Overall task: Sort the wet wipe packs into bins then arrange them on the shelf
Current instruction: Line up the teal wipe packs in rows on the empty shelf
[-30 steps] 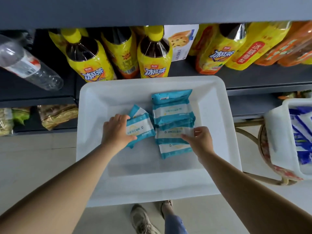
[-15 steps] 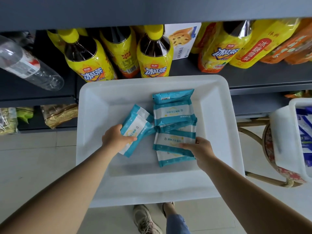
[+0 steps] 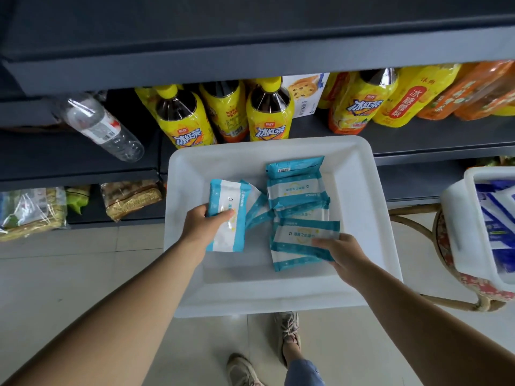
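Glossy teal-and-white plastic film is catching light on the wet wipe packs (image 3: 295, 190), lying in a smooth, matt white plastic bin (image 3: 370, 218); shiny shrink-wrapped bottles (image 3: 267, 115) are gleaming on the matt dark metal shelf (image 3: 418, 137).

wipe packs (image 3: 296, 190) in bin (image 3: 359, 218), shelf (image 3: 418, 140) behind, second bin (image 3: 457, 218) right, seemingly on stool (image 3: 446, 246)

Between my fingers (image 3: 223, 215), teal-and-white wipe packs (image 3: 227, 218); beneath them a white bin (image 3: 362, 207); beyond, yellow-labelled bottles (image 3: 267, 115).
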Demonstrator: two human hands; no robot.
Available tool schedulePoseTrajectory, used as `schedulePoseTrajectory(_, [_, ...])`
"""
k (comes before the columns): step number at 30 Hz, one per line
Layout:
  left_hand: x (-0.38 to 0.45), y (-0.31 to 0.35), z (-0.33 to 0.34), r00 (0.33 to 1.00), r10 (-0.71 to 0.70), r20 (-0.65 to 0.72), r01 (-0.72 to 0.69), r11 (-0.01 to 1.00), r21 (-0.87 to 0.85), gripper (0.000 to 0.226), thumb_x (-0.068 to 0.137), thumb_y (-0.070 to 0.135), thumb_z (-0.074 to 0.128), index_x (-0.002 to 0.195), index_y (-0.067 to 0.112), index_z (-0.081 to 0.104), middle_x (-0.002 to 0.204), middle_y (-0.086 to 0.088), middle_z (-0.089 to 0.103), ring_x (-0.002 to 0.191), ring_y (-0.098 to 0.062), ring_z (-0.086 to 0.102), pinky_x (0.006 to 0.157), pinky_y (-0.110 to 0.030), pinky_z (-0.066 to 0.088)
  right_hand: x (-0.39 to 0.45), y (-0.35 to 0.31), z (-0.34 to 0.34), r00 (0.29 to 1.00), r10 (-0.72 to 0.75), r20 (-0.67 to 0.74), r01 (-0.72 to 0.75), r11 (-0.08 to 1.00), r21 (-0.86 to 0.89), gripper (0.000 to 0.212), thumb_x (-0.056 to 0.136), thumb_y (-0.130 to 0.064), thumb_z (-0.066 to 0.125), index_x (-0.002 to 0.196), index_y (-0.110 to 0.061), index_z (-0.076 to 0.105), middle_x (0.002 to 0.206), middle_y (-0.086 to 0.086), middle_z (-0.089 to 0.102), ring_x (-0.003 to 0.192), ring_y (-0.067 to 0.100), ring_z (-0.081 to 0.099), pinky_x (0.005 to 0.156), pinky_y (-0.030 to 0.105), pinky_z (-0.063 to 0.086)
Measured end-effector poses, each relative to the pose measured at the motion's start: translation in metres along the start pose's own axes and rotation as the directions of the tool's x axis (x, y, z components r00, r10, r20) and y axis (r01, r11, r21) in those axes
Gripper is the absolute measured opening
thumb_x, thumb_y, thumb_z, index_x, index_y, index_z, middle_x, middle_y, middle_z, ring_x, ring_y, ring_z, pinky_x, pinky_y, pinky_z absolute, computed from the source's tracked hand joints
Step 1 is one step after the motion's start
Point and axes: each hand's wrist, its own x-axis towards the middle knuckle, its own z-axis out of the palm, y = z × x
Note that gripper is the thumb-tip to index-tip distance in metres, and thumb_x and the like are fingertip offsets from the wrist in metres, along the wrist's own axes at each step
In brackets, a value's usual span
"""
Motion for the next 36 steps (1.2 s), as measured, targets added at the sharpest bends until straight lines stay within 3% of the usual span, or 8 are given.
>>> schedulePoseTrajectory(5, [-0.049,0.044,-0.024,0.993,0.11,-0.041,-0.115,0.984,-0.137,0.018,0.078,0.007,0.072,0.079,0.022,0.061,0.084,0.001,0.067,0.077,-0.02,0.065,0.074,-0.032,0.053,-0.066,-0.014,0.004,0.993,-0.122,0.005,0.121,0.987,0.102,0.018,0.079,0.012,0.062,0.094,0.003,0.061,0.093,0.014,0.068,0.076,0.021,0.068,0.057,0.024,0.054])
schedulePoseTrajectory(9, [-0.105,0.099,-0.058,0.955,0.288,-0.074,-0.297,0.922,-0.25,0.035,0.074,-0.007,0.069,0.093,0.019,0.057,0.087,0.005,0.065,0.075,-0.012,0.063,0.07,-0.027,0.052,-0.14,-0.05,0.011,0.967,-0.253,0.043,0.244,0.959,0.144,0.015,0.08,0.012,0.06,0.092,0.002,0.06,0.088,0.012,0.068,0.078,0.024,0.066,0.062,0.029,0.053])
schedulePoseTrajectory(14, [-0.183,0.17,-0.116,0.898,0.413,-0.152,-0.44,0.832,-0.337,0.017,0.08,0.001,0.068,0.079,0.015,0.058,0.079,0.001,0.062,0.072,-0.014,0.059,0.06,-0.021,0.049,-0.247,-0.107,0.03,0.912,-0.399,0.1,0.383,0.912,0.147,0.011,0.085,0.009,0.054,0.091,0.002,0.059,0.085,0.012,0.066,0.074,0.021,0.063,0.046,0.021,0.051])
schedulePoseTrajectory(18, [-0.24,0.226,-0.175,0.878,0.445,-0.175,-0.475,0.771,-0.425,0.018,0.075,0.003,0.073,0.076,0.016,0.061,0.085,-0.005,0.067,0.086,-0.025,0.065,0.083,-0.037,0.054,-0.325,-0.155,0.047,0.846,-0.521,0.115,0.502,0.85,0.158,0.008,0.087,0.003,0.053,0.088,-0.002,0.058,0.09,0.013,0.06,0.074,0.02,0.057,0.078,0.032,0.051])
schedulePoseTrajectory(20, [-0.263,0.252,-0.203,0.863,0.468,-0.191,-0.5,0.738,-0.453,0.026,0.073,-0.006,0.072,0.077,0.016,0.059,0.084,-0.005,0.065,0.088,-0.026,0.063,0.085,-0.041,0.052,-0.353,-0.177,0.054,0.802,-0.586,0.115,0.566,0.807,0.169,0.012,0.087,-0.002,0.056,0.098,-0.007,0.057,0.1,0.015,0.058,0.077,0.021,0.058,0.071,0.031,0.054])
schedulePoseTrajectory(24, [-0.313,0.306,-0.26,0.812,0.551,-0.189,-0.562,0.655,-0.505,0.032,0.075,-0.017,0.064,0.098,0.005,0.062,0.092,-0.01,0.065,0.083,-0.024,0.064,0.068,-0.03,0.055,-0.425,-0.229,0.073,0.714,-0.69,0.117,0.646,0.714,0.272,0.025,0.084,-0.004,0.065,0.106,-0.01,0.054,0.102,0.012,0.063,0.086,0.02,0.063,0.061,0.031,0.054])
schedulePoseTrajectory(29, [-0.346,0.361,-0.302,0.771,0.622,-0.136,-0.582,0.601,-0.548,0.029,0.082,-0.016,0.058,0.106,0.0,0.059,0.09,-0.011,0.064,0.077,-0.021,0.063,0.066,-0.031,0.054,-0.484,-0.288,0.095,0.541,-0.797,0.269,0.778,0.596,0.2,0.019,0.088,0.0,0.059,0.106,-0.005,0.062,0.101,0.01,0.07,0.089,0.023,0.067,0.081,0.037,0.054])
schedulePoseTrajectory(36, [-0.298,0.425,-0.313,0.733,0.666,-0.139,-0.607,0.548,-0.576,0.03,0.087,-0.012,0.055,0.113,0.002,0.056,0.11,-0.015,0.062,0.098,-0.028,0.062,0.082,-0.037,0.05,-0.466,-0.373,0.111,0.4,-0.91,0.108,0.908,0.41,0.089,0.021,0.086,-0.003,0.064,0.105,-0.014,0.062,0.106,0.003,0.069,0.095,0.021,0.066,0.09,0.04,0.051])
